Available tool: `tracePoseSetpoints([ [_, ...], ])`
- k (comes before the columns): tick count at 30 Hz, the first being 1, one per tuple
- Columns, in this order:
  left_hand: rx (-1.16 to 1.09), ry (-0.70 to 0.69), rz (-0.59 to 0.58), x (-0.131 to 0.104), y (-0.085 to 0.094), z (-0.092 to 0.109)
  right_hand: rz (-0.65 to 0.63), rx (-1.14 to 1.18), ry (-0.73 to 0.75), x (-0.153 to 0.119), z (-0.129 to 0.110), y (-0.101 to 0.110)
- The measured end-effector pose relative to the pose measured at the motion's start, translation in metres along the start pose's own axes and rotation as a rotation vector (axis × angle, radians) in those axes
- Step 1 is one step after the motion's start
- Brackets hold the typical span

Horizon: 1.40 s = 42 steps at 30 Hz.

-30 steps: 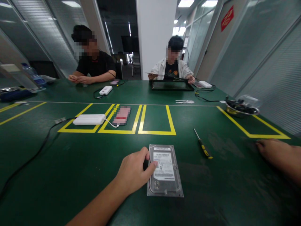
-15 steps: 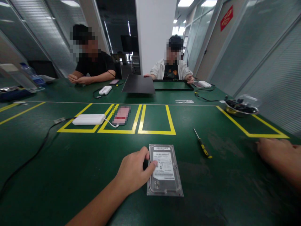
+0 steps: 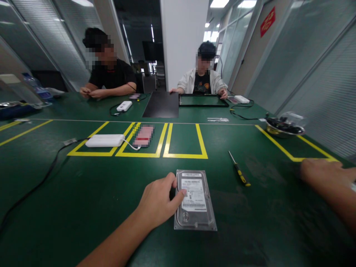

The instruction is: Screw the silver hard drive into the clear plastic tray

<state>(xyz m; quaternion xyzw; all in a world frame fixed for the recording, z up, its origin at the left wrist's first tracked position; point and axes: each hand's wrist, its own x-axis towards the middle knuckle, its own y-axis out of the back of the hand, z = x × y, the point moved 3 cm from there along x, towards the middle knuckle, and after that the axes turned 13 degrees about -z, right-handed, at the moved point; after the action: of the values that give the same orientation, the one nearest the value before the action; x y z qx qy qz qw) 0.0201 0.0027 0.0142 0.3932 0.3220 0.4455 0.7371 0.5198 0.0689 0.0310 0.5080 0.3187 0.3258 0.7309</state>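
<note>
A hard drive (image 3: 194, 218) with a white label lies flat on the green table in front of me. My left hand (image 3: 160, 198) grips its left edge, the thumb resting on top over the label and the curled fingers at the side. At the far right, my right hand (image 3: 322, 174) hovers near the taped corner, blurred and partly cut off by the frame. Its fingertips are hard to make out, and so is a pale patch beside it at the picture's edge. Between the hands lies a screwdriver (image 3: 240, 172) with a black and yellow handle.
Yellow tape outlines (image 3: 186, 156) mark the table. A white power bank (image 3: 104, 141) is cabled to a pink phone (image 3: 144, 135). A metal bowl (image 3: 285, 131) of dark parts stands at right. Across sit two people, one holding a black frame (image 3: 204, 105) beside a dark panel (image 3: 161, 105).
My right hand has shifted slightly up and left. Across the table, the dark panel has been lowered from its tilt to lie flatter. My left hand and the hard drive stay put.
</note>
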Motion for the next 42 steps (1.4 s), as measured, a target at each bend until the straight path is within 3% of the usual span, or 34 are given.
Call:
tracePoseSetpoints([
  [3, 0.002, -0.012, 0.007, 0.000, 0.001, 0.001, 0.044, -0.046, 0.019, -0.017, -0.013, 0.018],
  [6, 0.001, -0.026, 0.025, 0.000, 0.001, 0.001, 0.087, -0.073, 0.159, -0.040, -0.034, 0.039],
  [12, -0.049, -0.091, 0.095, -0.001, 0.001, 0.001, 0.194, -0.024, 0.510, -0.105, -0.090, 0.065],
  [14, -0.075, -0.153, 0.145, -0.003, 0.002, 0.003, 0.240, 0.154, 0.748, -0.135, -0.109, 0.070],
  [16, -0.078, -0.225, 0.231, -0.006, 0.004, 0.006, 0.199, 0.406, 0.956, -0.164, -0.125, 0.073],
  [19, -0.057, -0.353, 0.391, -0.012, 0.009, 0.013, -0.026, 0.690, 1.077, -0.200, -0.142, 0.074],
  [25, -0.044, -0.656, 0.539, -0.026, 0.016, 0.028, -0.627, 1.214, 1.140, -0.249, -0.171, 0.062],
  [30, -0.023, -0.762, 0.550, -0.037, 0.018, 0.038, -0.931, 1.469, 1.054, -0.274, -0.191, 0.047],
  [36, -0.064, -0.768, 0.529, -0.036, 0.014, 0.040, -0.986, 1.621, 0.909, -0.283, -0.198, 0.029],
  [42, -0.128, -0.765, 0.512, -0.032, 0.009, 0.039, -0.872, 1.554, 0.982, -0.278, -0.196, 0.024],
])
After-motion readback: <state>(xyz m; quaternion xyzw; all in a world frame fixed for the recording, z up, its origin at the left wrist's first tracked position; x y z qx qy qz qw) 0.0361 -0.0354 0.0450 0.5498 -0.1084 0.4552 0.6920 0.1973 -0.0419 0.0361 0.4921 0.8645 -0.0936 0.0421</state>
